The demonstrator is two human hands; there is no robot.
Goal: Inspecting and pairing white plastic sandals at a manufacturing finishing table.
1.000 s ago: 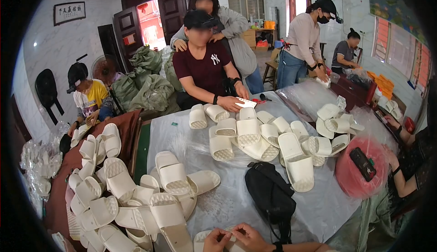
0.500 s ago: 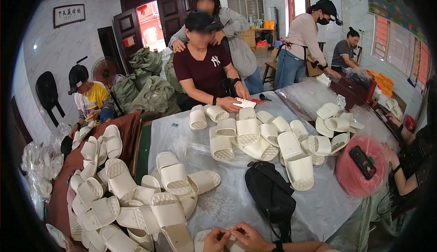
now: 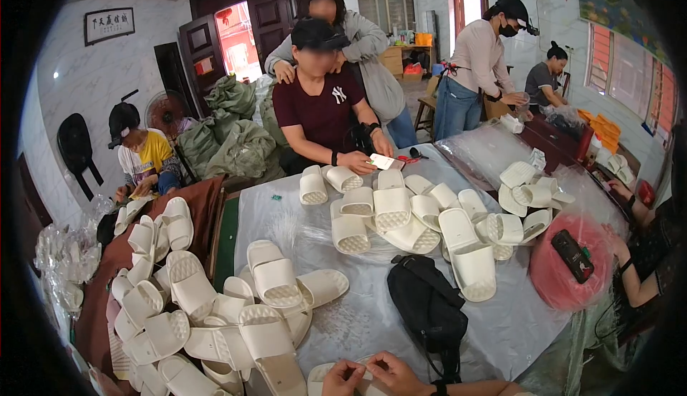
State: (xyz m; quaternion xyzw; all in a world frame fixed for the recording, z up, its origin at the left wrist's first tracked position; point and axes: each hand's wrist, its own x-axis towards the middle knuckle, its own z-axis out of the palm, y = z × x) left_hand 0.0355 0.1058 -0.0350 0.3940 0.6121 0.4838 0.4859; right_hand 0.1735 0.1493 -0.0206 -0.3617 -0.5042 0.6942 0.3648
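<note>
- Marble-patterned walls point(image 3: 71, 74) enclose a busy workroom, where cream slippers point(image 3: 273, 278) lie heaped on a table covered with grey plastic sheeting point(image 3: 515, 335).
- At the table's near edge, the left hand point(image 3: 343, 379) and right hand point(image 3: 391, 374) meet, fingers bent and tips drawn in close together; whether anything is pinched between them cannot be told.
- Below them, a cream slipper point(image 3: 315, 380) lies on the sheeting, partly hidden by the hands; the right forearm slants in from the lower right, a black band point(image 3: 439, 387) at its wrist.
- Dark characters fill a framed sign point(image 3: 109, 26) on the left wall, and a white letter emblem marks the maroon shirt point(image 3: 311, 113) of a co-worker seated opposite, who holds a small white card point(image 3: 383, 162).
- Just beyond the right hand lies a black bag point(image 3: 429, 303), its contents hidden.
- Farther right, a red plastic bag point(image 3: 551, 288) bears a black case point(image 3: 572, 255); bulky green sacks point(image 3: 232, 142) slump behind the table, their contents out of sight.
</note>
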